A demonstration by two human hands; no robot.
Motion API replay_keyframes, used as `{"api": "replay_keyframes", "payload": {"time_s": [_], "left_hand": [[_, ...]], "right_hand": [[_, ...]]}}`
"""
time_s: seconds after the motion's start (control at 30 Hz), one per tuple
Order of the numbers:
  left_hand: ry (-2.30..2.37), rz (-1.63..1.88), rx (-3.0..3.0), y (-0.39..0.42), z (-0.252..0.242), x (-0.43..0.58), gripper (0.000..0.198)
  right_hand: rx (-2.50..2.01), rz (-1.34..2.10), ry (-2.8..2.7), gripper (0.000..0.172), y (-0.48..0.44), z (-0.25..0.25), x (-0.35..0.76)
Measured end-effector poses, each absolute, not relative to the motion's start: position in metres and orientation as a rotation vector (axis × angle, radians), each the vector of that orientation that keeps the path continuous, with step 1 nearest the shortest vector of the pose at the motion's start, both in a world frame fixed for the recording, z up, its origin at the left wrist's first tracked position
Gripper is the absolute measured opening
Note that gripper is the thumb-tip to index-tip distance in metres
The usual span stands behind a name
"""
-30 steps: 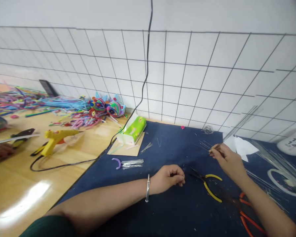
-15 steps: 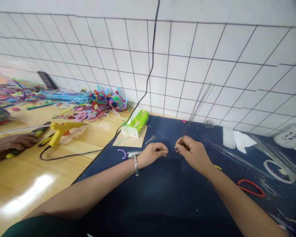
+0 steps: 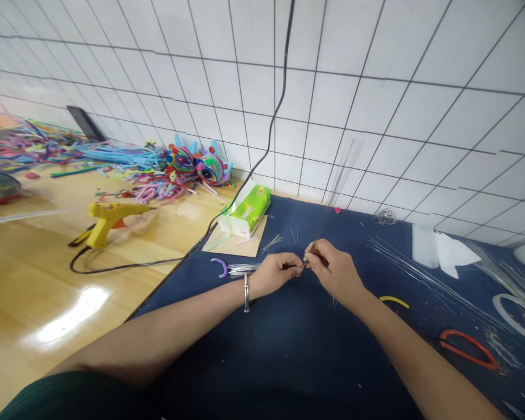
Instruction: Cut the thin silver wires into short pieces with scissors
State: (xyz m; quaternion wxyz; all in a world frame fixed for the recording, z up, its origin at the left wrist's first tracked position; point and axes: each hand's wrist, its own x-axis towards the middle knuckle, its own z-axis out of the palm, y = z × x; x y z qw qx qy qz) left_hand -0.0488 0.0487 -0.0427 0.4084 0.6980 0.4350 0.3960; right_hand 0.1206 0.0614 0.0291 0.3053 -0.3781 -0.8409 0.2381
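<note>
My left hand [image 3: 275, 275], with a silver bangle at the wrist, has its thumb and fingers pinched together. Whatever lies in that pinch is too small to make out. Its fingertips nearly meet those of my right hand [image 3: 338, 273], which grips thin metal wires [image 3: 343, 169] that rise, blurred, toward the wall. Beside my left wrist lie a bundle of short wires [image 3: 241, 269] and a purple curved piece [image 3: 220, 268]. A few more short wires [image 3: 272, 242] rest just beyond the hand. Both hands are above the dark blue mat [image 3: 284, 361].
A yellow glue gun [image 3: 109, 221] stands left, its black cord crossing the wood table. A green tissue pack [image 3: 251, 210] sits on a board [image 3: 227, 246]. Colourful craft figures [image 3: 213, 166] are behind. Long wires [image 3: 413, 269] and a red looped handle [image 3: 468, 349] lie right.
My hands have come together, the right one moving left with its wires. The co-worker's hand and the tool in it have left the view at left. The view has shifted slightly.
</note>
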Motion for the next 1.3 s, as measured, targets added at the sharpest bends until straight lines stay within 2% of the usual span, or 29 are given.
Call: {"api": "replay_keyframes", "payload": {"time_s": [1.3], "left_hand": [[1.128,0.986,1.66,0.048,-0.053,-0.049,0.016]], "right_hand": [[-0.925,0.658,-2.169,0.009,0.06,0.027,0.124]]}}
